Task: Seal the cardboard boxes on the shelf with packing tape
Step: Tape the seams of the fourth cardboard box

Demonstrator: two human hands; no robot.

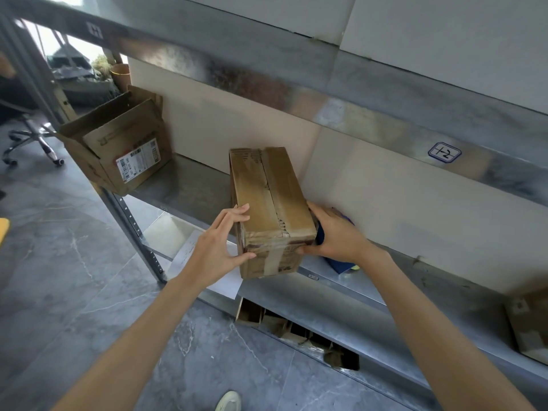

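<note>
At the upper left of the frame an open box (118, 143) is seen tilted on the left end of the metal shelf (184, 185). Its flaps stand up, a printed shipping label is stuck to its side, and it is not yet sealed. The shelf deck is dull grey sheet metal, smooth and probably slick under cardboard.

At the centre the middle box (267, 197) is found, long and narrow, with its near end reaching past the shelf's front edge. Whether it rests there or is lifted cannot be told. The left hand (225, 241) is clamped on its near left corner, with fingertips laid over the top edge and the thumb pressed to the end face.

The cardboard is brown, scuffed and creased, with a ragged line along the top seam. Glossy tape is seen running along the top and down over the near end. The box is judged light and stiff enough to be handled by two hands. The worn walls are likely to buckle if squeezed mid-panel, so corners and edges are the better places for a hold. The taped strips are expected to be slippery, while bare cardboard should give more grip.

The right hand (332, 232) is closed on the near right corner, thumb on the end face and fingers along the right side. A blue object (339, 264) is seen just behind and below it — what it is, and whether it is held, cannot be told. At the lower right edge another box (530, 327) stands on the shelf, partly cut off.
</note>
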